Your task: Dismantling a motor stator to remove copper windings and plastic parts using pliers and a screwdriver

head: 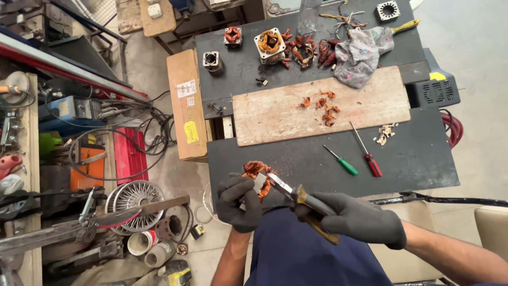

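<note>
Copper-orange winding on a small motor core (256,176), clutched in the closed left hand (239,200) at the near worktop (413,159) edge, bitten by pliers (296,195) in the fisted right hand (360,218), beside screwdrivers (355,159), a wooden board (275,114), a rag (361,53), floor clutter.

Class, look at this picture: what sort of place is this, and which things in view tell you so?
Probably a small motor repair workshop. Motor stators with copper windings sit on the dark workbench, two screwdrivers lie beside cut copper scraps, and the gloved right hand holds pliers.
</note>
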